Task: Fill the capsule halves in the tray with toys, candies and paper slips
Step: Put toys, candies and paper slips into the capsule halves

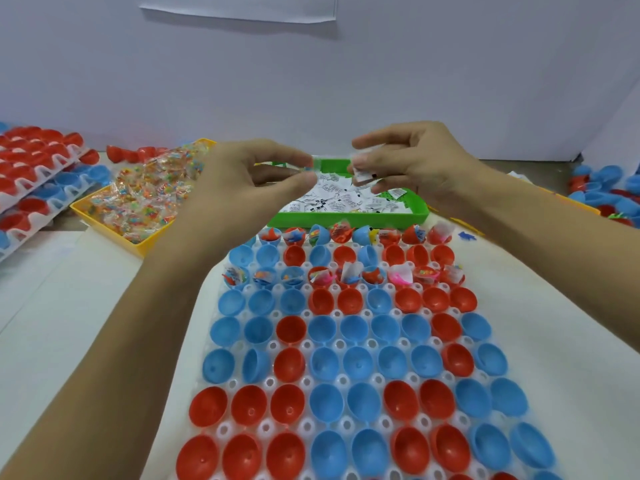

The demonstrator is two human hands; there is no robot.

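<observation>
Above the green plastic bin [346,220] of printed paper slips [341,199], our right hand [408,157] pinches a small bunch and our left hand [252,171] pinches one. They seem featherlight, limp and clingy, so we judge edge pinches best before the white tray [343,379].

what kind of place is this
Probably a small packing workbench for toy capsules: a white tray of red and blue capsule halves, a yellow bin of wrapped candies, a green bin of paper slips.
</observation>
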